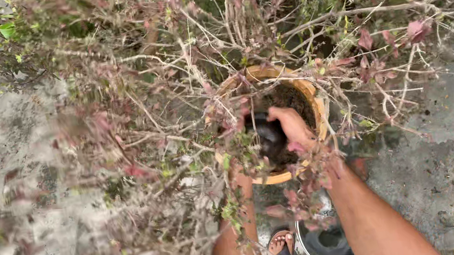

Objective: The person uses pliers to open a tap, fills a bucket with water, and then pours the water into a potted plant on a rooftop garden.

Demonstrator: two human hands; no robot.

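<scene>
Orange pot (317, 106), right hand (292, 127) gripping dark scoop (268, 132)

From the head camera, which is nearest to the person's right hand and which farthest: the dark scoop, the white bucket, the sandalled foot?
Measured from the right hand:
1. Dark scoop, in its grip, inside the orange pot.
2. White bucket, below, near the bottom edge.
3. Sandalled foot, just left of the bucket; these two are nearly level.
</scene>
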